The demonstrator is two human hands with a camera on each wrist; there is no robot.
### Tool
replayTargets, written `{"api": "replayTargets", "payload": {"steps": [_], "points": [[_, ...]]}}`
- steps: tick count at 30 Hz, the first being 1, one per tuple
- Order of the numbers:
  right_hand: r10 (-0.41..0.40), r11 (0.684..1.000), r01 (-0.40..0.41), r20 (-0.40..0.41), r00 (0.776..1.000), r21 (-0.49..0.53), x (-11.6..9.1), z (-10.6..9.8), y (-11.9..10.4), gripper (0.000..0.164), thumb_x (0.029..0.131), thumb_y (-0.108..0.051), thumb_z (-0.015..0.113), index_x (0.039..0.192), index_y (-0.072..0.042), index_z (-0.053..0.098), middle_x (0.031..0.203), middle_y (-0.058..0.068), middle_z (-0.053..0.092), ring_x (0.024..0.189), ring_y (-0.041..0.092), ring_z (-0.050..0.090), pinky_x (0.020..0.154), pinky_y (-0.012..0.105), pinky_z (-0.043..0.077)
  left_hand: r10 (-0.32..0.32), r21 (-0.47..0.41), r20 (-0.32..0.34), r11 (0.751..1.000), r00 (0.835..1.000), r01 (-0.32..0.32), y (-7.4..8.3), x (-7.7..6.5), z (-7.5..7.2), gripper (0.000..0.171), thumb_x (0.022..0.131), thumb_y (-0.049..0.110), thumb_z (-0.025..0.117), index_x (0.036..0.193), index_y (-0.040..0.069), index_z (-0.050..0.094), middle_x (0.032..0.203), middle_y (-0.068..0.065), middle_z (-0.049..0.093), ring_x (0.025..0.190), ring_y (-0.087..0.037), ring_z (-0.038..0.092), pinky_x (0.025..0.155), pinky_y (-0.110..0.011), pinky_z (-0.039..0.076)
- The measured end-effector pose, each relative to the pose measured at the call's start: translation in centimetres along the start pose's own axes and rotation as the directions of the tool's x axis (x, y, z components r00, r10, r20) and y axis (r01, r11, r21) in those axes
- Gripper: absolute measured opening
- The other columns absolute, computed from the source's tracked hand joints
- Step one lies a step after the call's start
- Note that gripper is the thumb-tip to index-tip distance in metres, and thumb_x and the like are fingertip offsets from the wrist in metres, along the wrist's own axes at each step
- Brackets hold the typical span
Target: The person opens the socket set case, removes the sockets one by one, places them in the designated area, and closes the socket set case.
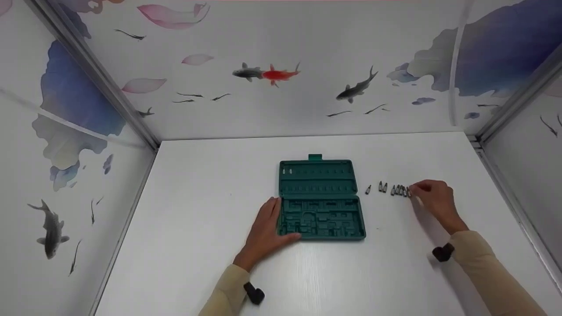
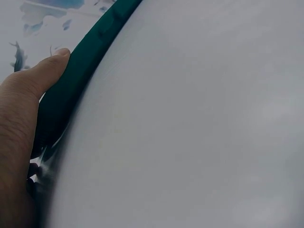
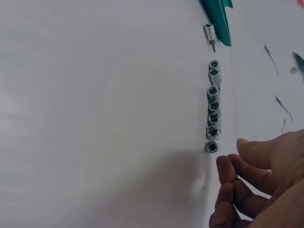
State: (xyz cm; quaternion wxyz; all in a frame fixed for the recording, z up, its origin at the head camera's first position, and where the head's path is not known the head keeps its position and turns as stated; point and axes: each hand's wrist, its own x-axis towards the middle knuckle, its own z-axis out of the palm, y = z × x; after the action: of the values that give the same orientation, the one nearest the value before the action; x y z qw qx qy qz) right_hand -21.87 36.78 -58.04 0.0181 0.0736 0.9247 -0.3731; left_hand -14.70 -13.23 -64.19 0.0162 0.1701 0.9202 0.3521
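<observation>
A green plastic tool case (image 1: 322,217) lies unfolded on the white table, its moulded tray nearest me and its lid (image 1: 317,177) behind. My left hand (image 1: 263,230) rests around the tray's front left corner, fingers straight along the left side. Its thumb (image 2: 52,71) lies against the front rim. To the right of the case, several short silvery screwdriver sockets (image 1: 398,190) lie in a row. At the row's right end my right hand (image 1: 434,199) has bent fingers right by the last socket (image 3: 212,146). A gap shows between thumb and index finger in the right wrist view.
One silvery socket (image 1: 368,189) lies apart, nearest the case. Two small pale pieces (image 1: 287,171) sit at the lid's upper left. White panels with painted fish (image 1: 279,75) enclose the table (image 1: 197,197) at the back and sides.
</observation>
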Motion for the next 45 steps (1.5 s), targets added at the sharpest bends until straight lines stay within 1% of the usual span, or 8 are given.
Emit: {"api": "replayTargets", "payload": {"steps": [6, 15, 18, 23, 28, 34, 38, 45], "points": [[-0.115, 0.993, 0.115, -0.02, 0.993, -0.006, -0.6, 0.8, -2.4, 0.034, 0.111, -0.025, 0.069, 0.122, 0.005, 0.079, 0.11, 0.021, 0.078, 0.093, 0.025, 0.064, 0.071, 0.024, 0.051, 0.008, -0.01, -0.003, 1.0, 1.0, -0.008, 0.0, 0.1, -0.1, 0.125, 0.091, 0.078, 0.075, 0.177, 0.007, 0.019, 0.183, -0.014, 0.02, 0.168, -0.033, 0.019, 0.133, -0.055, 0.026], [-0.184, 0.982, 0.18, 0.059, 0.981, 0.056, -0.6, 4.1, -6.0, 0.026, 0.111, -0.018, 0.069, 0.122, 0.002, 0.08, 0.116, 0.018, 0.078, 0.101, 0.031, 0.064, 0.082, 0.018, 0.052, 0.007, -0.013, -0.007, 1.0, 1.0, -0.007, -0.1, 0.1, 0.0, 0.126, 0.09, 0.08, 0.074, 0.177, 0.006, 0.018, 0.183, -0.014, 0.02, 0.168, -0.032, 0.019, 0.133, -0.054, 0.025], [-0.222, 0.974, 0.219, 0.063, 0.973, 0.058, -0.4, 5.5, -6.9, 0.022, 0.11, -0.015, 0.07, 0.121, 0.001, 0.081, 0.114, 0.017, 0.079, 0.101, 0.031, 0.065, 0.087, 0.024, 0.053, 0.006, -0.012, -0.006, 1.0, 1.0, -0.006, -0.2, 0.0, 0.2, 0.126, 0.091, 0.079, 0.074, 0.177, 0.006, 0.018, 0.183, -0.014, 0.02, 0.168, -0.032, 0.019, 0.133, -0.054, 0.025], [-0.271, 0.961, 0.265, 0.08, 0.959, 0.077, 0.1, 7.6, -8.5, 0.019, 0.108, -0.013, 0.072, 0.117, 0.0, 0.082, 0.109, 0.013, 0.08, 0.097, 0.028, 0.067, 0.086, 0.034, 0.055, 0.02, 0.005, -0.012, 1.0, 1.0, -0.02, -0.3, 0.0, 0.3, 0.125, 0.091, 0.078, 0.074, 0.176, 0.004, 0.019, 0.182, -0.015, 0.021, 0.168, -0.032, 0.02, 0.133, -0.053, 0.025], [-0.333, 0.94, 0.321, 0.097, 0.938, 0.118, 0.6, 9.2, -9.9, 0.018, 0.109, -0.011, 0.071, 0.116, 0.002, 0.081, 0.106, 0.013, 0.08, 0.095, 0.027, 0.069, 0.084, 0.042, 0.056, 0.006, 0.023, -0.002, 1.0, 1.0, -0.006, 0.1, 0.0, 0.1, 0.125, 0.092, 0.079, 0.073, 0.176, 0.005, 0.018, 0.183, -0.014, 0.02, 0.168, -0.031, 0.019, 0.134, -0.051, 0.024], [-0.364, 0.929, 0.352, 0.103, 0.926, 0.115, 1.3, 10.9, -11.7, 0.017, 0.109, -0.012, 0.071, 0.117, 0.0, 0.081, 0.11, 0.013, 0.079, 0.096, 0.027, 0.068, 0.088, 0.046, 0.057, 0.022, 0.021, -0.017, 1.0, 1.0, -0.021, 0.2, 0.0, 0.0, 0.124, 0.092, 0.077, 0.074, 0.176, 0.005, 0.019, 0.182, -0.014, 0.021, 0.168, -0.032, 0.021, 0.133, -0.053, 0.025], [-0.39, 0.915, 0.372, 0.109, 0.914, 0.154, 1.7, 12.0, -12.8, 0.018, 0.108, -0.011, 0.072, 0.119, 0.001, 0.08, 0.115, 0.014, 0.079, 0.103, 0.029, 0.072, 0.095, 0.051, 0.059, 0.029, 0.025, -0.023, 0.999, 0.999, -0.029, 0.0, 0.0, 0.1, 0.125, 0.092, 0.079, 0.073, 0.176, 0.005, 0.019, 0.182, -0.014, 0.021, 0.168, -0.032, 0.021, 0.133, -0.053, 0.026], [-0.425, 0.894, 0.399, 0.102, 0.9, 0.202, 2.4, 14.1, -14.3, 0.019, 0.108, -0.01, 0.072, 0.121, 0.002, 0.08, 0.117, 0.015, 0.079, 0.107, 0.03, 0.073, 0.097, 0.053, 0.059, 0.021, 0.019, -0.023, 1.0, 1.0, -0.02, -0.1, -0.1, 0.2, 0.125, 0.092, 0.081, 0.07, 0.177, 0.006, 0.018, 0.183, -0.013, 0.019, 0.168, -0.031, 0.02, 0.133, -0.052, 0.026]]}}
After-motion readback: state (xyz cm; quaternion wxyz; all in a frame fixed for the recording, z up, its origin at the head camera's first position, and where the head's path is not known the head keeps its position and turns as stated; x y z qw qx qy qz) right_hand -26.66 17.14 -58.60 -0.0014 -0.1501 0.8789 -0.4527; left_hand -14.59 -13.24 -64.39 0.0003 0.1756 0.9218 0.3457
